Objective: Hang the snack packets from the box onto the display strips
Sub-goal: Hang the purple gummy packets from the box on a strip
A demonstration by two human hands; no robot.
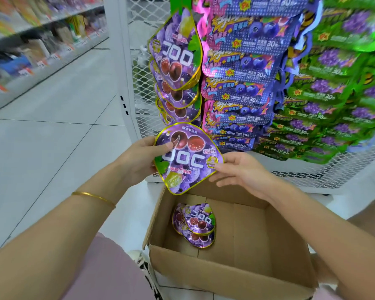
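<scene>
A purple grape snack packet is held upside down above the open cardboard box. My left hand grips its left edge, thumb on the front. My right hand touches its right edge with fingers nearly straight. A few more purple packets lie on the box floor. Just above the held packet, several matching purple packets hang in a column on a green display strip.
Blue packets and green packets hang in dense columns to the right, on a white wire mesh rack. Store shelves line the aisle at left. Pale floor tiles lie between. My knees flank the box.
</scene>
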